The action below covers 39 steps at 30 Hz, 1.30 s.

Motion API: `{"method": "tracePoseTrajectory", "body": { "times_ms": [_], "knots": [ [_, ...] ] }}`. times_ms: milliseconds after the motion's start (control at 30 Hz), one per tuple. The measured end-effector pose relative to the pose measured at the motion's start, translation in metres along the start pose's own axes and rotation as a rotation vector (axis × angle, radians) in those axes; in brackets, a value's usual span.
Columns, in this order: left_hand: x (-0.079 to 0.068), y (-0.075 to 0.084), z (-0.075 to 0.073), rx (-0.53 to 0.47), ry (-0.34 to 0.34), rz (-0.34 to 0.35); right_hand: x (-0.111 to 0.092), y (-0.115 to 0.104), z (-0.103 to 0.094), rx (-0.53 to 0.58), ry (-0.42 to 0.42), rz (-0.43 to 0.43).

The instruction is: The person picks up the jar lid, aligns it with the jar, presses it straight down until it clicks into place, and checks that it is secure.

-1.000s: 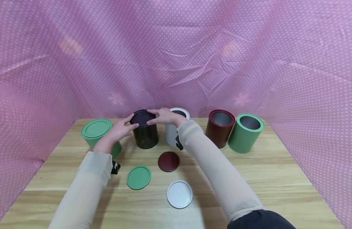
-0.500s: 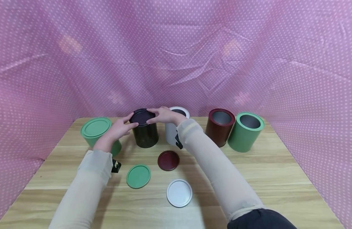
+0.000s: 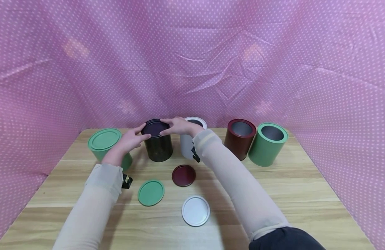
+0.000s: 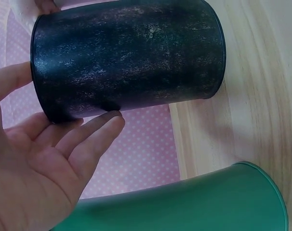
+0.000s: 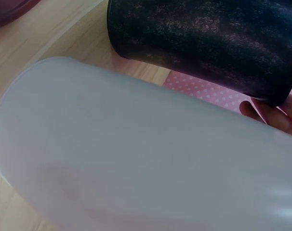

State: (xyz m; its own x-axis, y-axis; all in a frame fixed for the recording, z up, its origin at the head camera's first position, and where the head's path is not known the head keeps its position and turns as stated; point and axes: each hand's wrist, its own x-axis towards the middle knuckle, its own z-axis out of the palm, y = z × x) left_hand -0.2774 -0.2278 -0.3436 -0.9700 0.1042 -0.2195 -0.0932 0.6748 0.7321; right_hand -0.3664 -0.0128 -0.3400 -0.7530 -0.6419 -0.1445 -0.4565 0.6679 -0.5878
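Observation:
A black can [image 3: 159, 149] stands upright at the back of the wooden table, closed by a dark lid [image 3: 155, 128]. My left hand [image 3: 128, 140] grips its top rim from the left; in the left wrist view, the thumb is at the rim and the fingers [image 4: 95, 144] reach along the side. From the right, my right hand [image 3: 179, 125] spans the same rim with thumb and fingers. Only some right fingertips [image 5: 269, 113] show beneath the rim in the right wrist view. The right forearm passes before a white can [image 3: 186, 146], whose top is open.
A lidded green can [image 3: 97, 154] stands behind my left wrist. Further right are an open dark red can [image 3: 237, 146] and an open green can [image 3: 265, 149]. A green lid [image 3: 151, 193], a dark red lid [image 3: 183, 175] and a white lid [image 3: 195, 211] lie between my forearms.

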Motion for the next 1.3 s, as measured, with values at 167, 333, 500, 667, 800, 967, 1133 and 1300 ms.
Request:
{"method": "tracePoseTrajectory", "body": {
  "times_ms": [167, 333, 500, 667, 800, 967, 1133, 1300],
  "knots": [
    [-0.002, 0.001, 0.002, 0.03, 0.005, 0.0, -0.002, 0.001, 0.001, 0.019, -0.014, -0.002],
    [-0.005, 0.002, 0.003, 0.106, 0.012, 0.003, -0.005, 0.001, 0.003, 0.036, -0.042, -0.01],
    [-0.008, 0.006, 0.003, 0.153, 0.012, 0.014, -0.009, -0.002, 0.002, 0.051, -0.048, -0.013],
    [-0.011, 0.01, 0.003, 0.191, 0.018, 0.017, -0.014, -0.005, -0.002, -0.001, -0.025, -0.061],
    [-0.013, 0.012, 0.005, 0.186, 0.054, 0.036, -0.018, -0.006, -0.005, -0.117, 0.018, -0.138],
    [-0.018, 0.013, 0.007, 0.133, 0.094, 0.098, -0.027, -0.004, -0.011, -0.127, 0.047, -0.134],
    [-0.026, 0.018, 0.008, 0.112, 0.099, 0.136, -0.039, -0.001, -0.018, -0.131, 0.04, -0.094],
    [-0.032, 0.022, 0.01, 0.13, 0.11, 0.178, -0.051, -0.002, -0.024, -0.235, 0.023, -0.101]
  ]
}}
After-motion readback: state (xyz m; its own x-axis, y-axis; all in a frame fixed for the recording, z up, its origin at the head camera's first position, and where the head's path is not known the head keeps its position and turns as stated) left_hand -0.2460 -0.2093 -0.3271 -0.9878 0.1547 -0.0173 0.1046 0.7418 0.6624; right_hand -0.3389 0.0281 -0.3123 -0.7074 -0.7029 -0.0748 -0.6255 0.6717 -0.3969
